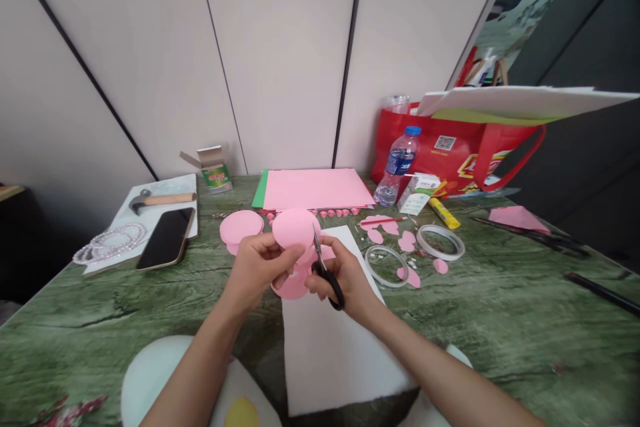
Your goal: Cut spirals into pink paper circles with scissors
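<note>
Between the thumb and fingers of my left hand (263, 267) is a pink paper circle (293, 227), held up above the table. My right hand (345, 277) grips black-handled scissors (326, 273), whose blades point upward at the circle's right edge. Whether the blades are cutting into the paper I cannot tell. Below both hands, more pink paper circles (291, 288) lie on a white sheet (335, 353), partly covered by my fingers. To the left of my left hand sits a stack of pink circles (241, 227).
Behind are pink sheets (315, 188) and a small open box (215, 168). A phone (167, 238) and a hammer (163, 199) lie left. On the right are tape rolls (440, 242), pink petal pieces (407, 240), a glue stick (444, 212), a water bottle (399, 167) and a red bag (450, 147).
</note>
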{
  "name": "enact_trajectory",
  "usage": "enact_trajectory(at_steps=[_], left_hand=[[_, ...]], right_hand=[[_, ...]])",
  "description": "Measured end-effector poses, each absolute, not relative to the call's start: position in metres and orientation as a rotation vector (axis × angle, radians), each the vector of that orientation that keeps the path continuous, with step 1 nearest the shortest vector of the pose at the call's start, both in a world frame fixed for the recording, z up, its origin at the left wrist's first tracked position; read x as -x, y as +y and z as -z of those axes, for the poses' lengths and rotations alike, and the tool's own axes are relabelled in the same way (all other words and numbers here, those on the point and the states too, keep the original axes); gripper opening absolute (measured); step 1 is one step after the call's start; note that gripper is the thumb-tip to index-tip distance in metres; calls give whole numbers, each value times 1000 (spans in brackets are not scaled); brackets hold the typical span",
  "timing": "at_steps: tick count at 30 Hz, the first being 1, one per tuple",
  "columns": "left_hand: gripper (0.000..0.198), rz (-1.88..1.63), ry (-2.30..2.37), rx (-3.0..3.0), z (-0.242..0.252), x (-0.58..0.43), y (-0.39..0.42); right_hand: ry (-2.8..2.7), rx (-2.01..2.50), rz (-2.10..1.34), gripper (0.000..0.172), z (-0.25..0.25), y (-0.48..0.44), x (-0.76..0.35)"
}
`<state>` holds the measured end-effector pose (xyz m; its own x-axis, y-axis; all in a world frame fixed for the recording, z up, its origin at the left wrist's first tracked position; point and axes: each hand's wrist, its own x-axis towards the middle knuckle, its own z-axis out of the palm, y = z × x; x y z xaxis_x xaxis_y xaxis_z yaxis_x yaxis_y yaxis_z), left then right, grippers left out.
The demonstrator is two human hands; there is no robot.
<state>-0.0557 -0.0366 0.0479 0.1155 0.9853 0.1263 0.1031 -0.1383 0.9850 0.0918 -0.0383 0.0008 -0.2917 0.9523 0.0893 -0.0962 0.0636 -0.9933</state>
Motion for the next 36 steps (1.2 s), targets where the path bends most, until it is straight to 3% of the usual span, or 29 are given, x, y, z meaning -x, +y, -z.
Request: enact_trajectory(at_steps=[36], left_hand=[[23, -1143, 1162, -1473, -48, 53, -37]], right_hand=[[-1324, 814, -1499, 60, -3, -40, -92]])
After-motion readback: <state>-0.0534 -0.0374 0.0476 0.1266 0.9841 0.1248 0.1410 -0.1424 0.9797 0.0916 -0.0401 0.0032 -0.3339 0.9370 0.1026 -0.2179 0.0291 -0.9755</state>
